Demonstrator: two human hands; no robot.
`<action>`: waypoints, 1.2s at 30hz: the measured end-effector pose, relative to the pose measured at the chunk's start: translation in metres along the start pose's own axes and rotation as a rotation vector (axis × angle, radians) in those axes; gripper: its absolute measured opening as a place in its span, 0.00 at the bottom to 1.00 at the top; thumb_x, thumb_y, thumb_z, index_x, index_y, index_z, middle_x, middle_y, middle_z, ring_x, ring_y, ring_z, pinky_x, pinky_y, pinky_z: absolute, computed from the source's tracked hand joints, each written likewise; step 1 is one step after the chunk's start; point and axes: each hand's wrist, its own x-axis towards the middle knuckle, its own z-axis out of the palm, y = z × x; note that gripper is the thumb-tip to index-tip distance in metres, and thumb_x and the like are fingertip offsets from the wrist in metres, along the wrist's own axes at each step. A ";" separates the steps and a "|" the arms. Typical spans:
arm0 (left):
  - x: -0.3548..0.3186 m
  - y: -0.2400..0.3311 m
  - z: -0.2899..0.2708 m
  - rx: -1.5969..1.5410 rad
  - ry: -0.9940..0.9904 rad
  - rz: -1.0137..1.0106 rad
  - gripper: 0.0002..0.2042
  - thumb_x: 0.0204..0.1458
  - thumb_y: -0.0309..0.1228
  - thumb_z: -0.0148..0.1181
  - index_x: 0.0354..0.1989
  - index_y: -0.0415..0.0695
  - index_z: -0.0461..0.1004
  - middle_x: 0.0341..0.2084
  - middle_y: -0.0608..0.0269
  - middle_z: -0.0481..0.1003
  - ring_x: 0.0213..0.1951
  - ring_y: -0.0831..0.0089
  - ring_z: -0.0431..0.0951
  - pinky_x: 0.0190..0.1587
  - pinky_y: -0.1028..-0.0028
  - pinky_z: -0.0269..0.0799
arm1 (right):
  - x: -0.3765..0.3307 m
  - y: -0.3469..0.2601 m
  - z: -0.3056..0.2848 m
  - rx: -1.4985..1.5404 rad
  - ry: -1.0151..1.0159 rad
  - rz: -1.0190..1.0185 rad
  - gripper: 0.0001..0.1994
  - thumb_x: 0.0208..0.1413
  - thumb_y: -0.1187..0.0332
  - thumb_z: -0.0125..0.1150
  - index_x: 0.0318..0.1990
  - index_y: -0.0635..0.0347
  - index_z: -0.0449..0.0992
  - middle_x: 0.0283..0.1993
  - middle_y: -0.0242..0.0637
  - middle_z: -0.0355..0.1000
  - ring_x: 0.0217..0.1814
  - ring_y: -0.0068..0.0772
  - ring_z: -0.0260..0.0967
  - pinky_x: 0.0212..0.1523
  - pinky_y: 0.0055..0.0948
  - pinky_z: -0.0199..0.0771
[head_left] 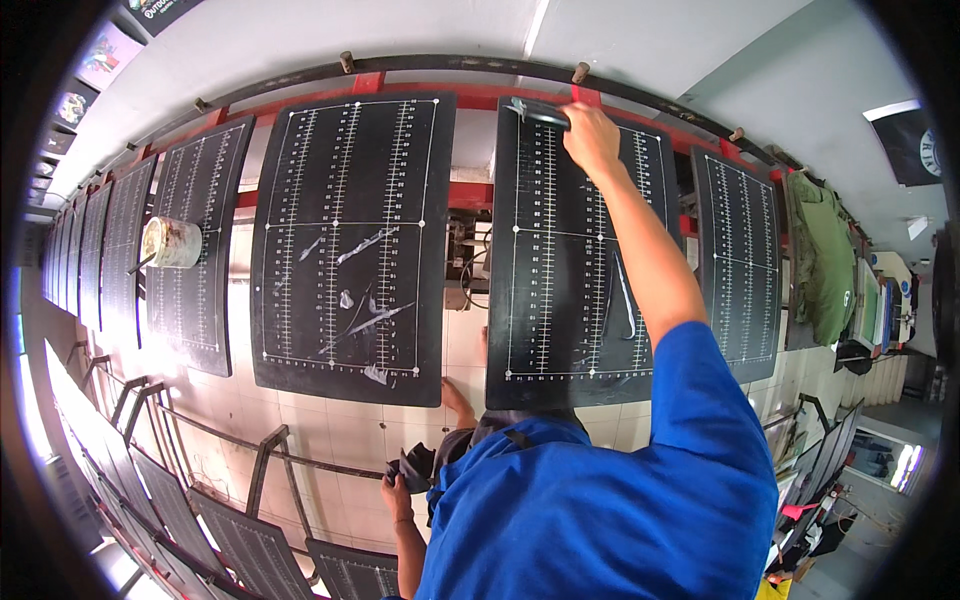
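Note:
My right hand (593, 140) is closed around a dark-handled spatula-like tool (545, 116) with a pale, smeared tip. It reaches over the far end of a black board (560, 330) printed with white ruler lines, and the tip is over the board's far left corner. Whether the tip touches the surface I cannot tell. A long whitish streak marks that board's near right part. Low beside my body, my left hand (397, 497) grips a crumpled black cloth-like bundle (412, 468). On the neighbouring black board (390, 190) to the left are several pale smears.
Further left, a stained whitish tub (172, 243) with a dark stick rests on another ruled board (205, 170). A metal rail (430, 67) curves behind the row. One more board (735, 215) and green garments (825, 260) are at the right. Racked boards (245, 540) stand at lower left.

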 end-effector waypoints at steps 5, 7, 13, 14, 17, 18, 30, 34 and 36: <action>-0.011 0.006 -0.011 -0.114 -0.072 -0.027 0.19 0.54 0.32 0.57 0.49 0.30 0.75 0.40 0.47 0.80 0.42 0.61 0.79 0.46 0.64 0.74 | 0.033 0.001 0.024 -0.060 -0.152 0.049 0.18 0.51 0.75 0.58 0.49 0.46 0.82 0.49 0.32 0.79 0.51 0.41 0.77 0.50 0.41 0.80; -0.012 0.009 -0.016 -0.082 -0.096 -0.059 0.18 0.54 0.32 0.56 0.48 0.30 0.76 0.40 0.47 0.80 0.42 0.61 0.80 0.46 0.64 0.74 | 0.023 0.002 0.022 -0.019 -0.130 0.024 0.18 0.51 0.75 0.58 0.49 0.46 0.82 0.49 0.31 0.79 0.52 0.41 0.77 0.50 0.42 0.80; 0.009 0.004 -0.022 -0.004 -0.131 -0.003 0.18 0.54 0.31 0.56 0.49 0.32 0.77 0.39 0.48 0.81 0.41 0.63 0.80 0.46 0.64 0.74 | -0.061 -0.032 -0.017 0.078 -0.154 -0.066 0.19 0.48 0.78 0.59 0.48 0.48 0.82 0.49 0.31 0.78 0.51 0.40 0.76 0.50 0.40 0.79; 0.012 -0.006 -0.026 -0.005 -0.136 0.021 0.18 0.54 0.31 0.55 0.50 0.32 0.77 0.39 0.48 0.81 0.41 0.63 0.80 0.46 0.64 0.74 | -0.087 -0.044 -0.024 0.113 -0.149 -0.073 0.19 0.47 0.79 0.58 0.47 0.50 0.82 0.47 0.32 0.78 0.50 0.40 0.76 0.49 0.40 0.79; 0.033 0.020 -0.015 0.044 -0.128 0.083 0.17 0.53 0.30 0.56 0.48 0.32 0.78 0.38 0.49 0.81 0.41 0.63 0.79 0.46 0.64 0.74 | -0.179 -0.068 -0.066 0.157 -0.120 -0.092 0.19 0.45 0.80 0.58 0.47 0.55 0.81 0.47 0.33 0.77 0.51 0.40 0.75 0.49 0.39 0.78; 0.041 0.022 -0.013 0.044 -0.117 0.108 0.17 0.53 0.30 0.56 0.47 0.32 0.78 0.37 0.50 0.81 0.40 0.63 0.79 0.46 0.64 0.74 | -0.210 -0.079 -0.082 0.161 -0.147 -0.082 0.20 0.44 0.81 0.58 0.47 0.56 0.81 0.47 0.34 0.77 0.51 0.39 0.75 0.49 0.38 0.78; 0.095 0.005 -0.042 0.065 -0.225 0.227 0.17 0.53 0.34 0.60 0.46 0.32 0.78 0.37 0.49 0.82 0.38 0.65 0.80 0.44 0.66 0.74 | -0.304 -0.014 -0.150 -0.028 -0.235 0.284 0.20 0.47 0.75 0.62 0.50 0.47 0.80 0.48 0.33 0.77 0.52 0.42 0.75 0.51 0.42 0.77; 0.105 -0.015 -0.084 0.213 -0.174 0.247 0.17 0.51 0.35 0.61 0.44 0.34 0.80 0.32 0.49 0.82 0.36 0.64 0.81 0.42 0.66 0.75 | -0.278 0.028 -0.118 -0.060 -0.122 0.306 0.19 0.49 0.74 0.63 0.51 0.50 0.79 0.48 0.36 0.77 0.49 0.45 0.76 0.48 0.43 0.77; 0.110 -0.026 -0.100 0.122 -0.140 0.213 0.17 0.51 0.36 0.60 0.43 0.34 0.80 0.31 0.49 0.82 0.35 0.63 0.81 0.41 0.65 0.75 | -0.274 0.017 -0.106 -0.093 -0.117 0.315 0.19 0.49 0.73 0.64 0.52 0.50 0.78 0.49 0.37 0.76 0.49 0.45 0.76 0.49 0.42 0.78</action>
